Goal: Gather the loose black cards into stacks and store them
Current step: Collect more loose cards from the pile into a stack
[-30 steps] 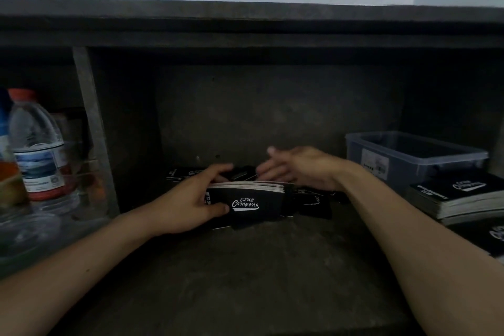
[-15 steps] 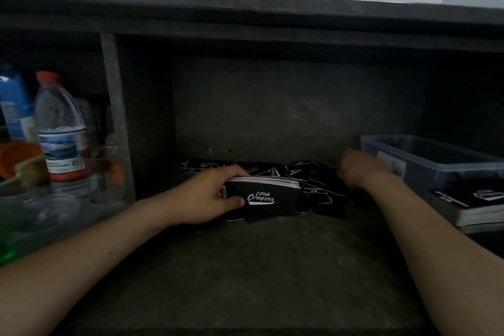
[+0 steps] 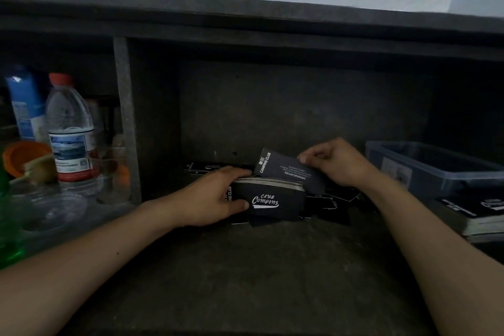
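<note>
Shelf, dark bay, as I read it on the head camera:

- Left hand: fingers and thumb curled round a stack of black cards. The stack stands on edge at mid-bay, "Club Camping" face towards me.
- Right hand: fingertips pinch a single black card, tilted, just behind the stack's top edge.
- Loose black cards: scattered flat on the shelf floor, behind and right of the held stack.
- Clear plastic bin: far right, with a flat card stack lying in front of it.
- Water bottle, red cap: left compartment, beyond the divider.
</note>
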Demonstrator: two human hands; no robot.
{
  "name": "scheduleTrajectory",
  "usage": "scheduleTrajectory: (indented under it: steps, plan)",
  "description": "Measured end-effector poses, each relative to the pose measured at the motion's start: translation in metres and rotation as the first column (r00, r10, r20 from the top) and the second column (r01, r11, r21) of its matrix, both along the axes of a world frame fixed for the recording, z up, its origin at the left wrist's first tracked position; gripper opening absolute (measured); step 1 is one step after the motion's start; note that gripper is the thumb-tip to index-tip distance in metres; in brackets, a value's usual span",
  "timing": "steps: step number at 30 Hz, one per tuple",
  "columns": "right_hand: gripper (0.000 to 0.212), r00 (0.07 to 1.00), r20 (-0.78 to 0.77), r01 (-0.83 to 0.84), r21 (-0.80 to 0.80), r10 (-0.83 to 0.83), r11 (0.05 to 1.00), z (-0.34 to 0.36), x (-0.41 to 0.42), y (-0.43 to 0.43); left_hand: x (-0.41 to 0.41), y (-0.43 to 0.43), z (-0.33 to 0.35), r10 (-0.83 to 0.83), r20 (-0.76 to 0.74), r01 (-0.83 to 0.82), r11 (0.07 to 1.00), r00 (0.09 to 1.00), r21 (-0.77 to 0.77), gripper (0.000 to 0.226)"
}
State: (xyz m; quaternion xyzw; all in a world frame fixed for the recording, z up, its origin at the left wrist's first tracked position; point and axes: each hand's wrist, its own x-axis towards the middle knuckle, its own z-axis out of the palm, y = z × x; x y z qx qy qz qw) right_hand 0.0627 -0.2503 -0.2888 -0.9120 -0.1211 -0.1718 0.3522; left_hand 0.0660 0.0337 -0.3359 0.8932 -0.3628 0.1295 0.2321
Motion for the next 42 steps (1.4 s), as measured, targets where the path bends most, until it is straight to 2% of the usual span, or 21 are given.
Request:
scheduleTrajectory:
  steps: [2, 4, 6, 8, 11, 13, 15, 18, 21, 22, 23, 25, 26, 27, 29, 33, 36, 38, 39, 40, 42]
  plan:
    - [0.014, 0.999, -0.016, 0.035, 0.015, -0.034, 0.999, 0.001, -0.001, 0.003, -0.001, 0.001, 0.002, -0.016, -0.025, 0.016, 0.999, 1.000, -0.036, 0.053]
    - [0.021, 0.994, -0.069, 0.089, 0.124, -0.081, 0.988, 0.000, 0.001, 0.002, -0.003, 0.001, 0.005, -0.011, -0.056, 0.007, 0.998, 0.998, -0.068, 0.045]
    - [0.028, 0.967, -0.227, 0.166, 0.203, -0.119, 0.965, 0.001, -0.001, 0.002, -0.006, 0.000, 0.006, -0.007, -0.056, 0.002, 0.997, 0.998, -0.078, 0.042]
    - [0.020, 0.898, -0.436, 0.178, 0.252, -0.052, 0.951, 0.001, -0.007, 0.003, -0.006, 0.000, 0.005, 0.002, -0.038, -0.005, 0.997, 0.999, -0.081, 0.041]
    - [0.057, 0.763, -0.632, -0.010, 0.202, 0.138, 0.979, 0.001, -0.014, 0.006, -0.003, 0.002, 0.004, 0.002, -0.058, -0.007, 0.995, 0.998, -0.095, 0.048]
    - [0.062, 0.720, -0.662, -0.138, 0.160, 0.210, 0.977, 0.001, -0.017, 0.010, -0.003, 0.002, 0.003, -0.039, -0.129, 0.023, 0.991, 0.991, -0.128, 0.060]
    - [0.055, 0.734, -0.643, -0.171, 0.137, 0.219, 0.976, 0.001, -0.019, 0.014, -0.005, 0.000, 0.003, -0.100, -0.182, 0.078, 0.989, 0.978, -0.124, 0.070]
    - [0.046, 0.823, -0.555, -0.072, 0.107, 0.119, 0.992, 0.002, -0.018, 0.017, -0.006, -0.001, 0.003, -0.149, -0.200, 0.131, 0.986, 0.968, -0.101, 0.057]
    - [0.036, 0.955, -0.275, 0.156, 0.128, -0.116, 0.979, -0.001, -0.007, 0.003, -0.005, 0.000, 0.004, -0.151, -0.179, 0.129, 0.983, 0.972, -0.127, 0.044]
    - [0.031, 0.949, -0.192, 0.265, 0.048, -0.251, 0.963, -0.003, -0.001, -0.007, -0.005, 0.001, 0.003, -0.146, -0.170, 0.124, 0.983, 0.975, -0.136, 0.043]
    - [0.030, 0.918, -0.152, 0.348, -0.141, -0.368, 0.927, -0.003, 0.000, -0.015, -0.005, 0.001, 0.003, -0.143, -0.160, 0.121, 0.983, 0.977, -0.138, 0.043]
    - [0.046, 0.846, -0.212, 0.319, -0.534, -0.490, 0.783, -0.005, -0.003, -0.020, -0.005, 0.001, 0.002, -0.126, -0.136, 0.110, 0.986, 0.983, -0.122, 0.050]
    - [0.053, 0.821, -0.251, 0.273, -0.615, -0.512, 0.740, -0.006, -0.004, -0.021, -0.006, 0.001, 0.003, -0.116, -0.127, 0.102, 0.988, 0.985, -0.115, 0.055]
    - [0.055, 0.811, -0.277, 0.256, -0.625, -0.516, 0.738, -0.006, -0.006, -0.020, -0.006, 0.001, 0.003, -0.110, -0.126, 0.096, 0.989, 0.986, -0.113, 0.060]
    - [0.055, 0.825, -0.282, 0.271, -0.564, -0.491, 0.780, -0.005, -0.006, -0.022, -0.008, 0.001, 0.004, -0.126, -0.152, 0.107, 0.986, 0.980, -0.128, 0.062]
    - [0.062, 0.841, -0.339, 0.206, -0.521, -0.422, 0.828, -0.003, -0.008, -0.023, -0.008, 0.001, 0.004, -0.176, -0.173, 0.154, 0.979, 0.969, -0.130, 0.046]
    - [0.038, 0.881, -0.311, 0.183, -0.471, -0.356, 0.863, -0.006, -0.003, -0.026, -0.005, 0.002, 0.003, -0.156, -0.175, 0.139, 0.984, 0.972, -0.110, 0.034]
    - [0.015, 0.902, -0.239, 0.247, -0.400, -0.360, 0.883, -0.005, 0.002, -0.030, -0.002, 0.003, 0.002, -0.125, -0.162, 0.111, 0.990, 0.979, -0.092, 0.026]
    - [0.012, 0.905, -0.179, 0.307, -0.355, -0.386, 0.883, -0.002, 0.004, -0.033, -0.001, 0.003, 0.002, -0.113, -0.156, 0.101, 0.991, 0.981, -0.086, 0.022]
    - [0.019, 0.901, -0.105, 0.375, -0.295, -0.421, 0.878, 0.001, 0.005, -0.036, -0.001, 0.003, 0.001, -0.102, -0.151, 0.091, 0.993, 0.983, -0.082, 0.020]
    - [0.029, 0.903, -0.026, 0.426, -0.066, -0.429, 0.902, 0.006, 0.007, -0.036, 0.000, 0.002, 0.001, -0.081, -0.140, 0.071, 0.995, 0.987, -0.071, 0.020]
